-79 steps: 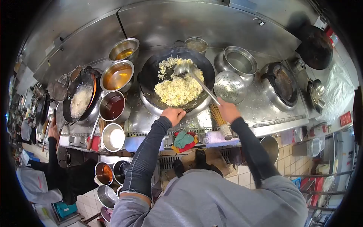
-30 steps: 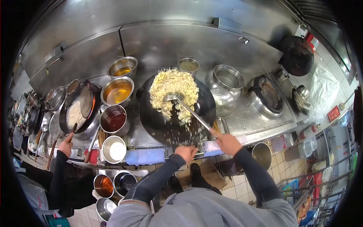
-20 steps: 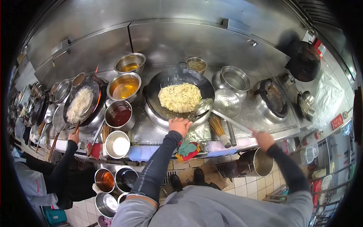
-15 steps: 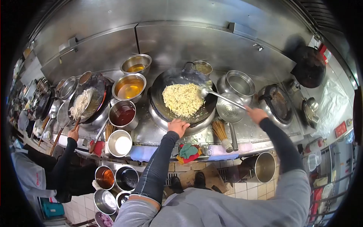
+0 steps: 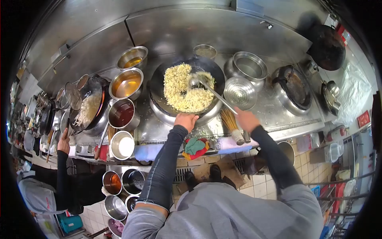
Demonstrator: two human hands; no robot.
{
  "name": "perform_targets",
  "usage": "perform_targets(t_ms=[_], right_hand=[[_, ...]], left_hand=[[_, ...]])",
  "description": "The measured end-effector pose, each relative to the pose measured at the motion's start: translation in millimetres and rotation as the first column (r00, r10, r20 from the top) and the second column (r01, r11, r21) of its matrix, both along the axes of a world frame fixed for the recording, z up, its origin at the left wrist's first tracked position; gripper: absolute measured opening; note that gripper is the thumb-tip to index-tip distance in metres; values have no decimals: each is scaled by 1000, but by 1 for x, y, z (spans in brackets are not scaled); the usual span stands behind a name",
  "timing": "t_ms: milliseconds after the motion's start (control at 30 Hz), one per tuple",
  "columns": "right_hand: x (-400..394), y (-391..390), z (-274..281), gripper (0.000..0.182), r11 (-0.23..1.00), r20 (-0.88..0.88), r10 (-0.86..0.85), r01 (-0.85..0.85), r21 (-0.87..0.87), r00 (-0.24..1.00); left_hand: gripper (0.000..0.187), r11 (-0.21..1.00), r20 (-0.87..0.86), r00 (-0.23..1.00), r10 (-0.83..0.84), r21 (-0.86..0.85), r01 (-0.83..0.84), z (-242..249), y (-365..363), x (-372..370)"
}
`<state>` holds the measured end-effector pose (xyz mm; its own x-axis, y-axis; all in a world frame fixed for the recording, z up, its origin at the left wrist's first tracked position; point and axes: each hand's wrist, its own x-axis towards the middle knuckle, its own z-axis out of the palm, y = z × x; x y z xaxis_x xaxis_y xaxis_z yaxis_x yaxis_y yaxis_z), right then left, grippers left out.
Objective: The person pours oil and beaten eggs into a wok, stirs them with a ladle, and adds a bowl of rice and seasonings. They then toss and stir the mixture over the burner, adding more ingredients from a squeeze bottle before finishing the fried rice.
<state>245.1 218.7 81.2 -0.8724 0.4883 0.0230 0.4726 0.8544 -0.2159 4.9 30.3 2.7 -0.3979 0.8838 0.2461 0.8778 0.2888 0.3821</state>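
A black wok [image 5: 157, 84] sits on the burner in front of me, holding a mass of yellowish fried rice [image 5: 191, 102]. My left hand [image 5: 186, 122] grips the wok's near edge, its fingers partly hidden. In my right hand [image 5: 247, 120] is the handle of a long metal ladle [image 5: 217, 95]. The ladle's bowl is down in the rice, right of the wok's middle, with bare wok showing beside it. Just past my right hand lie a bamboo brush [image 5: 230, 121] and a perforated skimmer [image 5: 240, 93].
Left of the wok stand bowls of yellow oil [image 5: 126, 84], a pot of dark red liquid [image 5: 121, 115] and a white-filled pot [image 5: 122, 145]. A co-worker's hand [image 5: 63, 142] holds another wok's tool at far left. Folded cloths [image 5: 195, 147] lie at the counter edge.
The ladle has moved from the wok's right rim left into the rice, splitting the heap. My right hand has come lower and nearer. The camera view has shifted; my left hand stays at the wok edge.
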Motion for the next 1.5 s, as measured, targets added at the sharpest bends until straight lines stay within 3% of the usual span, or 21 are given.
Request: perform_targets(t_ms=[33, 100, 167, 267, 300, 400, 500, 567, 633, 700, 833, 900, 967, 1033, 1067, 1167, 1300, 1367, 1433, 1467, 1500], right_hand=[[-26, -5, -10, 43, 997, -63, 79, -77, 25, 995], [-70, -27, -55, 36, 995, -137, -59, 48, -84, 989], [-64, -72, -44, 38, 964, -91, -82, 56, -259, 992], [-2, -76, -44, 44, 914, -212, -41, -49, -404, 976], [14, -77, -23, 48, 877, -179, -73, -22, -479, 981], [58, -111, 44, 55, 929, -39, -42, 25, -368, 998], [112, -118, 142, 59, 954, 158, 29, 19, -299, 987], [134, -119, 231, 57, 906, 295, 72, 62, -419, 953], [148, -111, 250, 55, 904, 263, 147, -21, -427, 954], [138, -109, 247, 51, 918, 258, 226, -117, -380, 939], [56, -86, 145, 43, 944, 67, 228, -204, -258, 971], [26, -87, 94, 43, 974, -57, 172, -178, -139, 984], [19, -103, 94, 43, 981, -81, 131, -141, -135, 988], [23, -113, 105, 44, 986, -56, 115, -121, -115, 992], [29, -112, 109, 45, 976, -102, 145, -160, -151, 984], [64, -118, 139, 48, 950, -40, 181, -186, -249, 983], [126, -123, 247, 49, 947, 344, 244, -147, -285, 907], [119, -125, 276, 48, 947, 367, 274, -182, -265, 889], [105, -123, 274, 47, 960, 420, 250, -165, -228, 872], [88, -117, 254, 45, 972, 443, 209, -137, -188, 872], [71, -103, 221, 42, 963, 311, 241, -187, -193, 919]], left_hand=[[39, 997, 45, 999, -21, -78, 24, 1, 2, -2], [42, 994, 136, 988, -76, -63, 85, 6, -2, -11], [39, 997, 270, 961, -54, -43, 68, -5, -3, -19], [28, 971, 108, 989, -101, 228, 74, 5, -13, 4], [30, 941, 63, 992, -114, 328, 87, 0, -10, 3], [35, 999, 205, 978, -27, -32, 34, -16, 10, -10], [34, 999, 177, 984, 25, -40, -19, 11, -4, 32], [29, 998, 111, 992, -55, 30, 52, 66, -43, 74], [24, 969, 10, 984, -179, 175, 174, 115, -70, 90], [26, 948, -67, 979, -192, 246, 203, 124, -60, 82], [36, 934, -54, 986, -158, 317, 167, 24, -8, 53], [36, 995, 8, 998, -58, 80, 57, -30, -21, 74], [36, 990, 74, 990, -123, -60, 127, -46, -57, 116], [36, 877, -102, 968, -230, 410, 252, -35, -66, 128], [35, 974, 179, 966, -189, -93, 208, 30, -68, 124], [39, 993, 213, 972, -100, 87, 83, 46, -23, 69], [36, 976, 280, 936, -215, 77, 202, 51, -66, 88], [33, 956, 225, 930, -290, 33, 290, 109, -81, 90], [32, 962, 228, 937, -264, -14, 274, 127, -58, 72], [33, 958, 174, 944, -279, 118, 262, 111, -40, 61], [33, 964, 158, 958, -238, 157, 214, 84, -24, 51]])
